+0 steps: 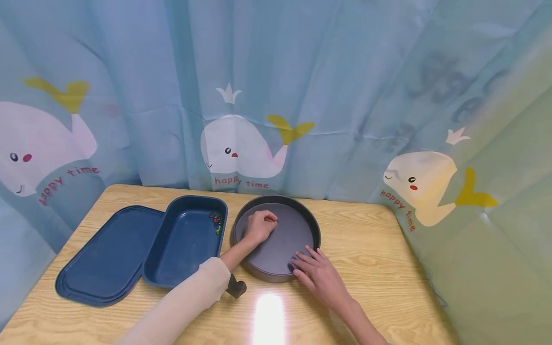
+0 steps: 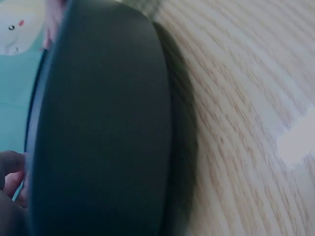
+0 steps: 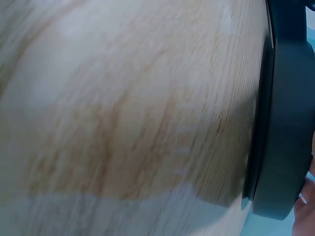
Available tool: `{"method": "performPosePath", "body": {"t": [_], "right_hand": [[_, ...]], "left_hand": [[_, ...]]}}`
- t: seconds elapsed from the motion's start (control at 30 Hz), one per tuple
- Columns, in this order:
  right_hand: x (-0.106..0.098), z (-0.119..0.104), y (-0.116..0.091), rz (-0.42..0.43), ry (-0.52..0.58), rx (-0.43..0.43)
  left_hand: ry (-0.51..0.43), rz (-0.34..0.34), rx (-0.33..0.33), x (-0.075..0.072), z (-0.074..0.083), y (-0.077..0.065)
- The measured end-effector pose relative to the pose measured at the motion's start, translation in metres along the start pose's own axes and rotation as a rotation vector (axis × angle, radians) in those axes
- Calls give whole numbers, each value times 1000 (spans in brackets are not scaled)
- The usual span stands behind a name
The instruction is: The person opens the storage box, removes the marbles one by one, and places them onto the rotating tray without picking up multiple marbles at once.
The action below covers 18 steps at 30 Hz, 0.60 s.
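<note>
A round dark-grey pan (image 1: 293,230) stands on the wooden table. My left hand (image 1: 260,226) reaches in over it, fingers curled and fingertips together, pinching a small dark thing (image 1: 277,221) whose kind I cannot tell. The left wrist view is mostly filled by the pan's outer wall (image 2: 103,118), with a few left fingers (image 2: 12,172) past its rim. My right hand (image 1: 321,278) rests on the pan's front right rim, fingers spread and extended. Part of that hand also shows beside the pan wall (image 3: 285,132) in the right wrist view.
Left of the pan stands a deep blue tray (image 1: 185,244) with several small coloured beads (image 1: 216,223) near its right wall. A flat blue lid (image 1: 108,256) lies farther left, overlapped by the tray. A black handle (image 1: 236,286) juts out at the pan's front left. Behind hangs a whale-print curtain (image 1: 345,96).
</note>
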State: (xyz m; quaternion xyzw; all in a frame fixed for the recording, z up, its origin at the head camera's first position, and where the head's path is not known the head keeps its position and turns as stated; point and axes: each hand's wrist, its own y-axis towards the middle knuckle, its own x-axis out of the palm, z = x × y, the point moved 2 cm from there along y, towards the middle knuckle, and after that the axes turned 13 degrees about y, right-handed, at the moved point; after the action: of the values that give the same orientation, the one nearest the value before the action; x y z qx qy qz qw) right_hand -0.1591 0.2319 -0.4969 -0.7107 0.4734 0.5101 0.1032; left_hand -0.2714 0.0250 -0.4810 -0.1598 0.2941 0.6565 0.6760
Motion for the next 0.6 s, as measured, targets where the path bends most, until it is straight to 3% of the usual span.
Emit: {"method": "performPosePath", "body": {"t": [0.27,0.6], "right_hand": [[0,-1,0,-17,8,25],[0,1,-2,-12,2,38]], "left_hand": [[39,3,-28,12,-11,2],[103,-11,44,19,-10,7]]}}
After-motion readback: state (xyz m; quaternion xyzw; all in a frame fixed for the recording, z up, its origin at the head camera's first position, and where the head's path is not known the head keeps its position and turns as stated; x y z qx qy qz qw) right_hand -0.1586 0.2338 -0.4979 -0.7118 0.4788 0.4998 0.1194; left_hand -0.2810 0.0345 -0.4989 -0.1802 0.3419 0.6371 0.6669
